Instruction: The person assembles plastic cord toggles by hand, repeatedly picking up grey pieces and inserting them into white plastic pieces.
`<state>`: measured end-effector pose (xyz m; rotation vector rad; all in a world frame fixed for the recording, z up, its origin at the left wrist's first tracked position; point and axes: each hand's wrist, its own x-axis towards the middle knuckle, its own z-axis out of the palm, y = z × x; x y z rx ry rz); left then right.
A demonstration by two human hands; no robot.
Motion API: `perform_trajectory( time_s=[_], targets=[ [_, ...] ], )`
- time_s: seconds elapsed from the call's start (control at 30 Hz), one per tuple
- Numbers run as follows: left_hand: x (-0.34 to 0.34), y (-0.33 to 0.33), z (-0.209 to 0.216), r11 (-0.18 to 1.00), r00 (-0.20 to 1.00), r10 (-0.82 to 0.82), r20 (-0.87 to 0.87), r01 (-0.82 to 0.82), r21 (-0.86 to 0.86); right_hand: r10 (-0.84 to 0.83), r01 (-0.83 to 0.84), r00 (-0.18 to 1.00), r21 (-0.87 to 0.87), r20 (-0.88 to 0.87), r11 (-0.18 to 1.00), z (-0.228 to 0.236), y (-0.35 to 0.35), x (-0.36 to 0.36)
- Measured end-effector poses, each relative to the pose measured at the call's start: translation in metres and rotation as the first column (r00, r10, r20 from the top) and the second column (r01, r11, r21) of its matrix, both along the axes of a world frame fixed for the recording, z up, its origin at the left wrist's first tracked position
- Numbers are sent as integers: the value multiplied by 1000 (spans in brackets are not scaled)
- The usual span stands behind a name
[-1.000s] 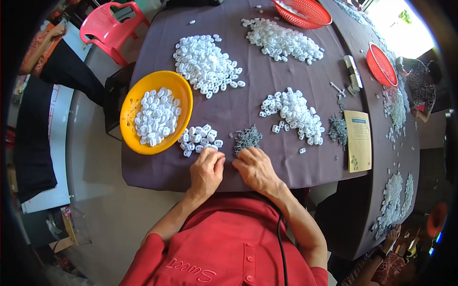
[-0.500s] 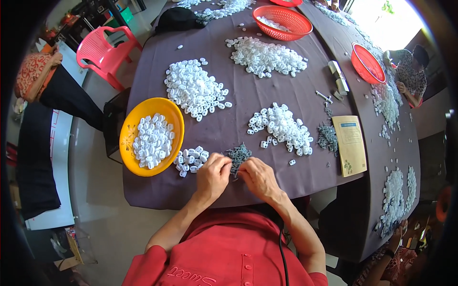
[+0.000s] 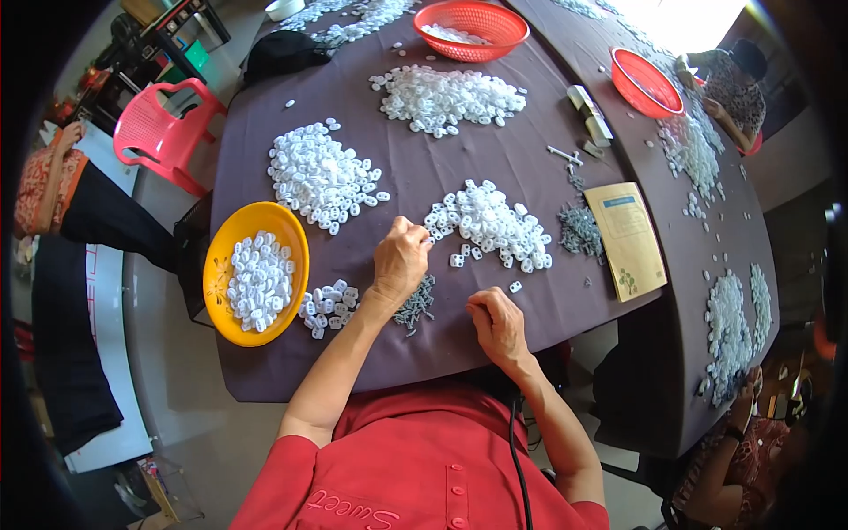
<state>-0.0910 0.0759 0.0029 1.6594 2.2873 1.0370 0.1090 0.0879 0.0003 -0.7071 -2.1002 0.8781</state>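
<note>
My left hand reaches forward to the left edge of a pile of small white plastic pieces with two holes. Its fingertips pinch at a white piece there. Nearer the table edge, my right hand hovers with its fingers curled together; whatever they hold is hidden. Between the hands and partly behind my left forearm lies a heap of small grey screw-like pins. To the left, a small cluster of white blocks sits next to a yellow bowl with more white pieces in it.
Further white heaps lie across the dark-covered table. At right are a tan booklet, more grey pins and white cylinders. Red baskets stand farther back. Other people are around the table and at left.
My left hand has moved from the grey pins forward to the white pile. My right hand has shifted right, away from the pins. The whole view has shifted slightly.
</note>
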Motion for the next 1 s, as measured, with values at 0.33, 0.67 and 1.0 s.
perform_trajectory(
  time_s=[0.33,0.67,1.0],
  targets=[
    [30,-28,20,1000,427,8,904,-18,0,5,-17,997,-150,-75,988,0,-2,6],
    [63,-64,13,1000,71,1,997,-27,1,-83,-154,943,-647,-321,747,14,-18,4],
    [73,-67,12,998,93,3,996,-55,2,-138,-105,934,-623,-329,775,11,-23,3]
  ],
)
